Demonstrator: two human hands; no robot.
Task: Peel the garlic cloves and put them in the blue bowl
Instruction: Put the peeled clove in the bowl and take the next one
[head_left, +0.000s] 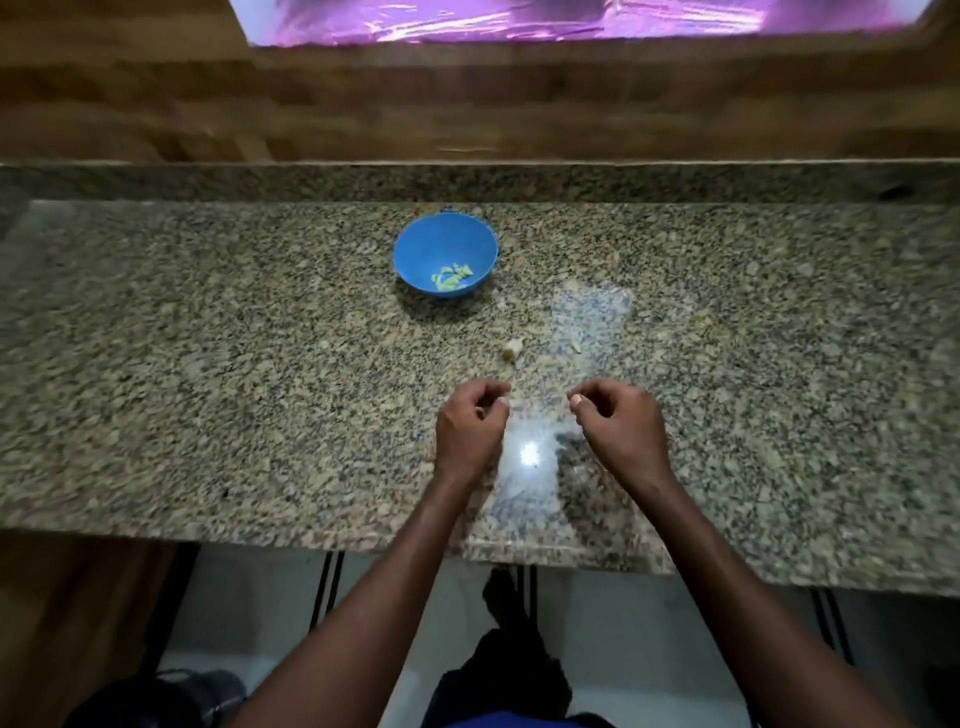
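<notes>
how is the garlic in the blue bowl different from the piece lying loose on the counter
The garlic in the blue bowl is several small pieces heaped together; the loose piece lies alone on the granite counter. The bowl pieces look yellow-green against the blue bowl; the loose piece looks pale cream. The bowl pieces sit farther from the hands; the loose piece lies just beyond them. Both are small; whether the loose one is peeled cannot be told.

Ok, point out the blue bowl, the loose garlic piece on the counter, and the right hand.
blue bowl (415, 244): head view, bare inner wall.
garlic piece (512, 347): head view, its middle.
right hand (618, 423): head view, back of hand.
</notes>
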